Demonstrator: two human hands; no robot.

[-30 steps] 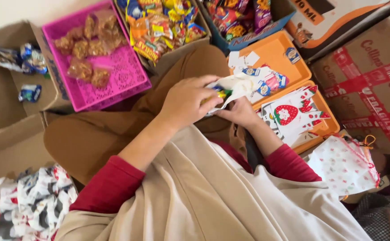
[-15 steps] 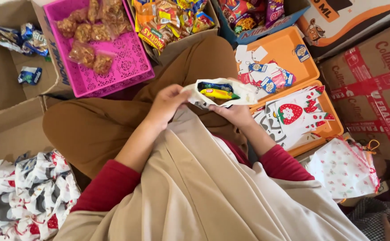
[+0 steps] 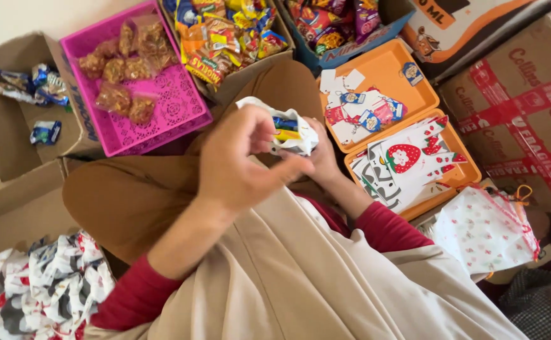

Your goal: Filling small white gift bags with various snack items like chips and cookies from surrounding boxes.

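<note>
Item: small white pouch [image 3: 291, 129], mouth up with snack packets showing, held over the lap. Left hand [image 3: 237, 167] pinches its near edge, wrist raised; right hand [image 3: 321, 154] cups it from behind, seemingly to keep it open. Surrounds: pink basket [image 3: 181, 110], orange tray [image 3: 392, 72] of tags

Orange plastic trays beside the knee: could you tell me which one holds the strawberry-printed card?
The nearer orange plastic tray, closest to the person, holds the strawberry-printed card; the farther orange tray holds small tags.

right hand [image 3: 321, 154] mostly hidden behind pouch [image 3: 288, 129], snack boxes [image 3: 228, 38] cropped
</note>
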